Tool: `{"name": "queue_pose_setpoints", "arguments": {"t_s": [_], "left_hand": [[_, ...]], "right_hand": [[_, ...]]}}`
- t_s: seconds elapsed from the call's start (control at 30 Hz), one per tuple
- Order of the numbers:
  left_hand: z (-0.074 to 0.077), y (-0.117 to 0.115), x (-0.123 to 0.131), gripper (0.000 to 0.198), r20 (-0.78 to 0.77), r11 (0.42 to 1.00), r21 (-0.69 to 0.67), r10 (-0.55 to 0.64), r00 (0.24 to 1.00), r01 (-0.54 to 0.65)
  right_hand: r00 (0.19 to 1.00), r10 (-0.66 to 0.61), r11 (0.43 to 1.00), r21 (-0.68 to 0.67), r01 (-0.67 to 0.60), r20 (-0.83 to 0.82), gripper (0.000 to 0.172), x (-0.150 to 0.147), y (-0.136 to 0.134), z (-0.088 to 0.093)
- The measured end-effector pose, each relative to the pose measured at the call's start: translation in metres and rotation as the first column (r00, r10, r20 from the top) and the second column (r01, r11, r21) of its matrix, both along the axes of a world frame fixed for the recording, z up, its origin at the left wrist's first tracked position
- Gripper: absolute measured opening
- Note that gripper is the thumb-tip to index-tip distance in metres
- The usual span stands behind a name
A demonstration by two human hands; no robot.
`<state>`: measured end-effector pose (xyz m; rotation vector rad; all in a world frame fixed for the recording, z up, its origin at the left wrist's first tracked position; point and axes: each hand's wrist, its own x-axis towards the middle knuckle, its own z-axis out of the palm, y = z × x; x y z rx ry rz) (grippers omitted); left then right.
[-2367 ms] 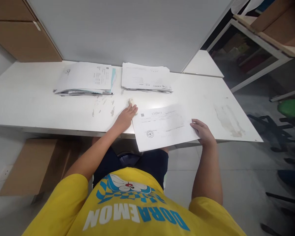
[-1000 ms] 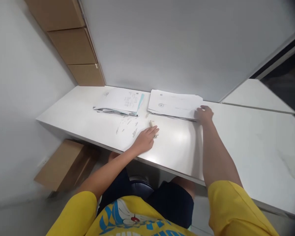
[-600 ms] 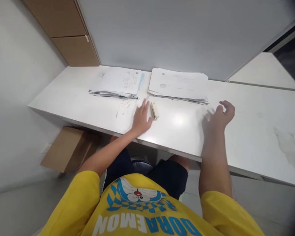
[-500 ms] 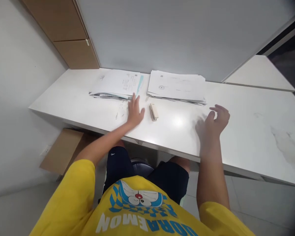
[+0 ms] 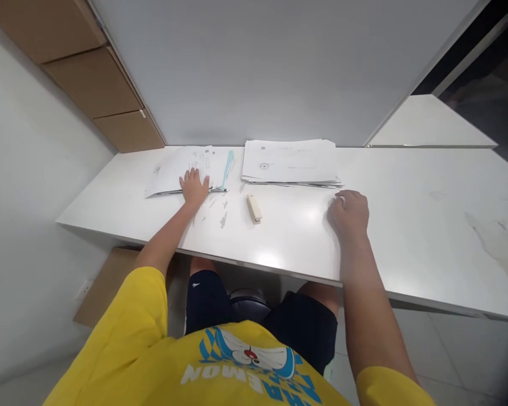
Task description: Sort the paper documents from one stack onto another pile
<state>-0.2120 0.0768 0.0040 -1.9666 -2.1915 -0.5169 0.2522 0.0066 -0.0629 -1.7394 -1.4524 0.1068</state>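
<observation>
My left hand [image 5: 194, 187] lies on the left paper stack [image 5: 173, 166], its fingers spread over the top sheet near the front edge. A light blue strip [image 5: 228, 169] shows at that stack's right side. My right hand [image 5: 351, 211] rests at the table just beyond the right front corner of the right paper stack [image 5: 288, 163], its fingers curled; whether anything is inside them is hidden. Between the hands, a cream stapler [image 5: 254, 208] lies on the white table, touched by neither.
Cardboard boxes [image 5: 131, 131] stand at the back left against the wall. A grey panel [image 5: 254, 67] rises behind the table [image 5: 296, 242]. Grey marks show near the left stack and at the far right. More cardboard [image 5: 105, 282] is below the table.
My left hand has moved left onto the left stack, whose top sheets now lie shifted. My right hand has come down and left, with its fingers curled in more. The camera view has tilted.
</observation>
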Motion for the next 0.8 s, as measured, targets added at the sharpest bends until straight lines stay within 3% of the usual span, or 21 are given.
{"name": "queue_pose_setpoints", "arguments": {"t_s": [0.17,0.4,0.57,0.63,0.8], "left_hand": [[0.002,0.008,-0.002,0.08,-0.054,0.99,-0.113,-0.086,0.995,0.08],[-0.005,0.006,-0.007,0.048,0.026,0.986,0.067,-0.155,0.988,0.153],[-0.007,0.009,-0.009,0.051,0.136,0.988,0.135,-0.088,0.987,0.07],[-0.006,0.01,-0.01,0.051,0.14,0.99,0.119,-0.086,0.986,0.07],[-0.003,0.01,-0.01,0.05,0.033,0.978,-0.012,-0.208,0.977,0.209]], "right_hand": [[1.0,0.001,0.996,-0.088,-0.002,-0.006,0.025,0.0,-0.002,0.003],[0.999,-0.001,0.995,-0.101,0.005,0.04,0.026,0.0,-0.002,0.003],[0.997,-0.009,0.992,-0.127,0.018,0.076,0.027,0.001,-0.002,0.002],[0.996,-0.005,0.991,-0.13,0.017,0.091,0.027,0.001,-0.002,0.002],[0.995,-0.006,0.995,-0.102,0.016,0.1,0.028,0.0,-0.001,0.0]]}}
